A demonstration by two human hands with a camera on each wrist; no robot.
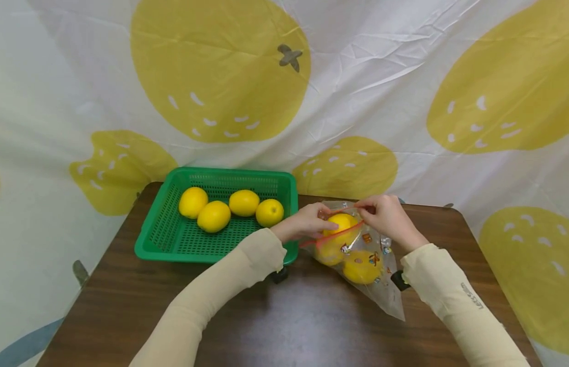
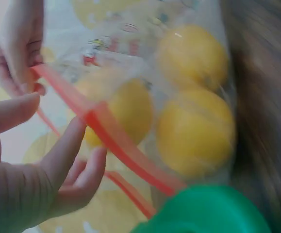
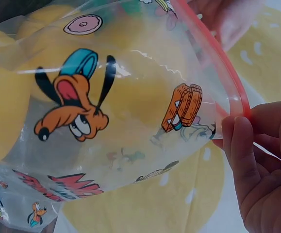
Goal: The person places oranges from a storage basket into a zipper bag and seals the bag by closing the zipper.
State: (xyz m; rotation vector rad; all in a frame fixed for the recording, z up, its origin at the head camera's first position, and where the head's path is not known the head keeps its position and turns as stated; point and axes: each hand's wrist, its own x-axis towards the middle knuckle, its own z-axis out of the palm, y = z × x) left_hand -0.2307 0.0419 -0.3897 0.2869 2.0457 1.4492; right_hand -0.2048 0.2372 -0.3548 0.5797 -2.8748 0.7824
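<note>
A clear zip bag (image 1: 373,265) printed with cartoon figures lies on the brown table (image 1: 284,316), holding yellow lemons (image 1: 362,266). Its red zip strip (image 1: 332,237) runs across the mouth. My left hand (image 1: 307,221) pinches the strip's left part, fingers (image 2: 77,145) against the red strip (image 2: 116,141). My right hand (image 1: 385,214) pinches the strip's far right end (image 3: 237,109), thumb (image 3: 239,150) pressed on it. The bag (image 3: 106,111) fills the right wrist view. Three lemons (image 2: 193,131) show through the plastic in the left wrist view.
A green plastic basket (image 1: 169,234) with several lemons (image 1: 213,215) stands on the table's left back, right beside the bag. A white cloth with yellow fruit prints (image 1: 220,71) hangs behind. The table's front edge is near my forearms.
</note>
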